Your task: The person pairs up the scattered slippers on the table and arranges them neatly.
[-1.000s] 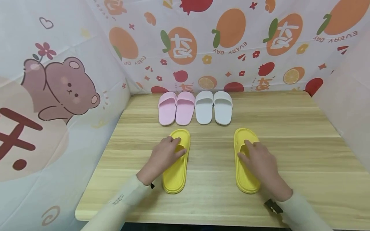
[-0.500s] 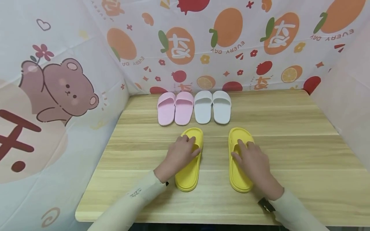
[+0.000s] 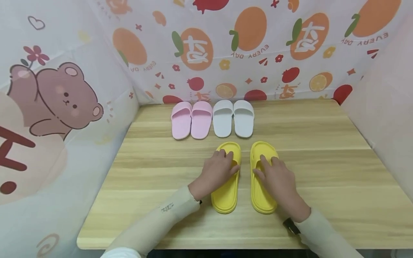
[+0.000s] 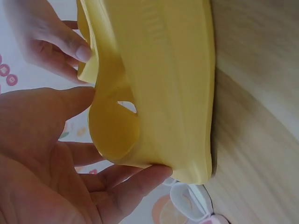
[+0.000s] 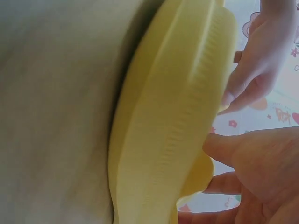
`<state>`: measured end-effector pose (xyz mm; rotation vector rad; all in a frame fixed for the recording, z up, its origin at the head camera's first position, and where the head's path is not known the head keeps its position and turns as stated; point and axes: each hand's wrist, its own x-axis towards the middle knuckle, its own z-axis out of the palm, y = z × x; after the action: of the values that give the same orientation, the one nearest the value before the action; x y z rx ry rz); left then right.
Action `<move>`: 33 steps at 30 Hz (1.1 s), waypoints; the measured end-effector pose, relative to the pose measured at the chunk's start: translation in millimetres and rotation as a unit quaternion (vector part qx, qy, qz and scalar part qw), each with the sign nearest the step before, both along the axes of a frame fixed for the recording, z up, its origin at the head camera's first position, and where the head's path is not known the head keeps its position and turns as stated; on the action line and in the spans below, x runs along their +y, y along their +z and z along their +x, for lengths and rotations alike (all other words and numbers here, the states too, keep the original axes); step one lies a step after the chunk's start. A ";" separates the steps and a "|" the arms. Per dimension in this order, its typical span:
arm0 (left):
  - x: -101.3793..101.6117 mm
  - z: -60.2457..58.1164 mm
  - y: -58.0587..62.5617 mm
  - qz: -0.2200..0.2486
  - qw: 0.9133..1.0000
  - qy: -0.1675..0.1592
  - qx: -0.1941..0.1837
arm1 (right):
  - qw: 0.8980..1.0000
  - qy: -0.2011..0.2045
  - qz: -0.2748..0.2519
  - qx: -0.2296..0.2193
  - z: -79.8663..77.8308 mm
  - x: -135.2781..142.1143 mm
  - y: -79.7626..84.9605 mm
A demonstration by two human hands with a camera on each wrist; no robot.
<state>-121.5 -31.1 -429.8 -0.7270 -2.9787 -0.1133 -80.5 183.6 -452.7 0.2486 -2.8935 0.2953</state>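
Two yellow slippers lie side by side on the wooden table, a narrow gap between them, toes pointing away. My left hand [image 3: 217,172] grips the strap of the left yellow slipper [image 3: 225,196]. In the left wrist view its thumb [image 4: 77,100] touches the strap's near edge, with fingers along the other side. The strap of the right yellow slipper [image 3: 263,197] is held by my right hand [image 3: 280,181]. Its thumb [image 5: 224,147] and fingers show at that strap in the right wrist view, partly hidden behind the slipper.
Behind the yellow pair, a pair of pink slippers [image 3: 201,125] and a pair of white slippers [image 3: 222,123] stand in a row at the back of the table [image 3: 155,157]. Printed cloth [image 3: 251,71] hangs upright behind it. More cloth covers the left and right sides.
The left yellow slipper has slid right with my left hand, closing most of the wide gap. The right one has shifted slightly left in view. Both hands keep hold of their straps.
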 end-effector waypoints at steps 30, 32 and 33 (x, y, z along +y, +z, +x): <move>50.7 12.7 -5.0 -0.039 0.998 -0.035 0.047 | 0.999 -0.034 -0.023 -0.021 1.5 8.2 7.4; 56.2 13.0 -5.0 -0.047 0.996 -0.039 0.068 | 0.999 -0.039 -0.026 -0.024 0.1 11.7 8.5; 58.7 13.1 -4.6 -0.051 0.995 -0.043 0.080 | 0.999 -0.040 -0.026 -0.026 -0.7 13.7 8.8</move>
<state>-108.4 27.6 -434.4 -0.8335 -2.8181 0.0905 -81.2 197.4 -443.9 0.1184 -2.9332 0.3685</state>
